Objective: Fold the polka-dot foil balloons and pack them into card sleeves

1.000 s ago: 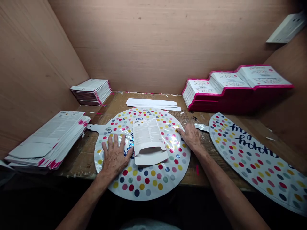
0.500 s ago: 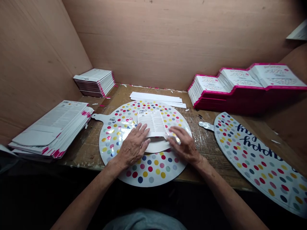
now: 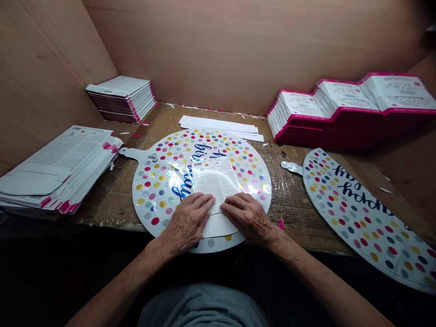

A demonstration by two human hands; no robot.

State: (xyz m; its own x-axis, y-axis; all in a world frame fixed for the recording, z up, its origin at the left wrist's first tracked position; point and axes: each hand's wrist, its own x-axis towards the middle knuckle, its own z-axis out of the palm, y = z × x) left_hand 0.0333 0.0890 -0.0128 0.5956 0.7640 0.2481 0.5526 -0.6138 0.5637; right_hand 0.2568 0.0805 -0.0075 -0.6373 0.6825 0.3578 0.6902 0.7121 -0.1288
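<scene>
A printed white card point(image 3: 215, 178) with a plain flap point(image 3: 220, 225) at its near end lies on a round, dotted foil balloon point(image 3: 156, 181) with blue lettering. My left hand point(image 3: 190, 220) is closed at the card's left edge, fingers together and bent along the fold line. On the right edge, my right hand point(image 3: 250, 217) is closed in the same way, its fingertips on the fold. Both thumbs are mostly hidden. A small gap separates the two hands.
Stacks of printed cards stand at the left point(image 3: 57, 163) and back left point(image 3: 121, 97). White strips point(image 3: 221, 127) lie behind the balloon. Pink-edged packs point(image 3: 306, 106) stand back right. Another dotted balloon point(image 3: 361, 213) overhangs the right edge.
Both hands have moved closer together, and their fingers have closed at the card's edges. The flap, raised before, now lies flatter. More of the balloon's blue lettering shows. The camera view has shifted.
</scene>
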